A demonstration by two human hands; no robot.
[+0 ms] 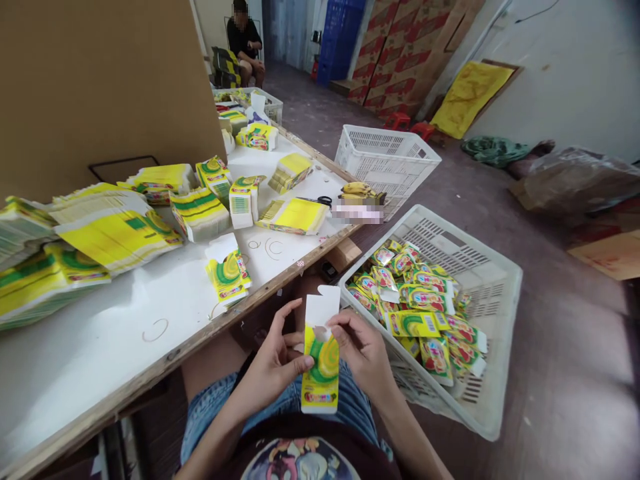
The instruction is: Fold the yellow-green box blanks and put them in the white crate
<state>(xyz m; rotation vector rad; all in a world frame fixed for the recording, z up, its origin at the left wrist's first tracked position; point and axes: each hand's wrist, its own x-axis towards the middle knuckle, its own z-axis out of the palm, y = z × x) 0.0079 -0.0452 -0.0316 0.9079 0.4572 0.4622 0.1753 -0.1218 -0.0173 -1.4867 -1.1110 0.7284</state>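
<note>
I hold a small yellow and green carton (320, 373) upright over my lap, its white top flap raised. My left hand (273, 363) grips the carton's left side with the thumb across its front. My right hand (363, 350) pinches the carton's upper right edge near a small flap. A white crate (493, 280) to my right holds several folded cartons of the same print. A short stack of flat cartons (229, 275) lies on the white table (100, 340) just ahead of my left hand.
Piles of flat yellow carton blanks (107, 230) cover the table's left and back. Scissors (323, 199) and bananas (357, 191) lie at its right edge. A second white crate (387, 160) stands on the floor. A seated person (243, 43) is at the far end.
</note>
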